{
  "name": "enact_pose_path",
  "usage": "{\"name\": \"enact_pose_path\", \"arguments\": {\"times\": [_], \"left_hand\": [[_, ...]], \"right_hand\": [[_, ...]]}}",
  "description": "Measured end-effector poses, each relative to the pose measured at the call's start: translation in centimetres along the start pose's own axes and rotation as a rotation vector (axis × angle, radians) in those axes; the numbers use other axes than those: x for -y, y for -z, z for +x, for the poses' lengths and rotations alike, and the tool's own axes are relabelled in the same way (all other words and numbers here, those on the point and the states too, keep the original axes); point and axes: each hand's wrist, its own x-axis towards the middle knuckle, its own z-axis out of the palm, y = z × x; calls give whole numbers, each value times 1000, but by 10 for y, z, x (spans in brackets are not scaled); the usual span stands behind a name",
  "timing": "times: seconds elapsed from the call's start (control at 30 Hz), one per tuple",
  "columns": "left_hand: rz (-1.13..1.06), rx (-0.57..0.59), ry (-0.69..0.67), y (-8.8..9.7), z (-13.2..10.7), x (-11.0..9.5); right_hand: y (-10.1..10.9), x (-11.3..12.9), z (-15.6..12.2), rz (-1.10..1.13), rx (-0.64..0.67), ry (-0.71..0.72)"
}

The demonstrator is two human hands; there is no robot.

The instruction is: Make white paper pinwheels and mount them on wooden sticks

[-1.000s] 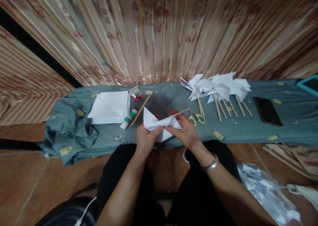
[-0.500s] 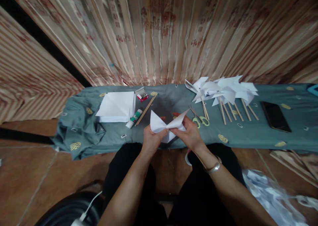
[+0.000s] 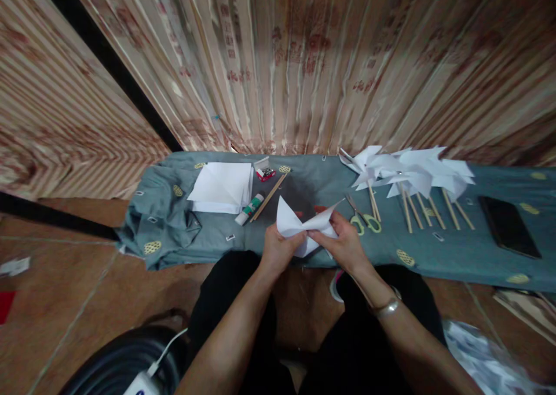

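Observation:
Between my two hands is a white paper pinwheel (image 3: 290, 219), its points bent in toward the centre. My left hand (image 3: 280, 249) is closed on its left side, thumb pressed near the middle. On the other side my right hand (image 3: 343, 245) pinches it, thumb also at the centre. Fingertips behind the paper are partly hidden. Green-handled scissors (image 3: 365, 222) lie just right of my right hand. Left of the paper are wooden sticks (image 3: 270, 197), a glue stick (image 3: 249, 209) and a small open red box (image 3: 264, 174) of tiny metal pieces.
A stack of white paper (image 3: 221, 186) lies at the left of the cloth-covered table (image 3: 230, 253). Several finished pinwheels (image 3: 412, 172) on sticks lie at the right, beside a black phone (image 3: 509, 227). Behind hangs a patterned curtain (image 3: 278, 65). A plastic bag (image 3: 482, 354) is on the floor.
The view has shifted, so the table's things appear further right. Both hands still hold the paper, with their thumbs near its centre.

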Motion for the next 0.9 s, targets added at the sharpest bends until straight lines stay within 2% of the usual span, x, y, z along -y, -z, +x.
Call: {"name": "enact_pose_path", "arguments": {"times": [0.2,0.37,0.43,0.53,0.63,0.7,0.77,0.83,0.9], "left_hand": [[-27,16,28,4,-3,0],[-14,68,44,1,-8,1],[13,108,17,3,-10,-5],[103,165,-110,14,-2,-21],[370,136,-269,27,27,-36],[691,77,-384,31,57,-40],[1058,63,-401,30,89,-39],[1398,127,-394,26,116,-36],[1508,146,-386,21,133,-33]], "right_hand": [[-2,1,-3,-2,43,-11],[2,7,-5,-20,20,7],[7,11,-4,0,-11,19],[20,15,-2,26,-83,61],[34,15,-1,-16,-140,100],[40,14,-3,-94,-151,122],[42,14,-6,-188,-141,132],[41,15,-10,-264,-116,145],[39,17,-15,-320,-87,166]]}}
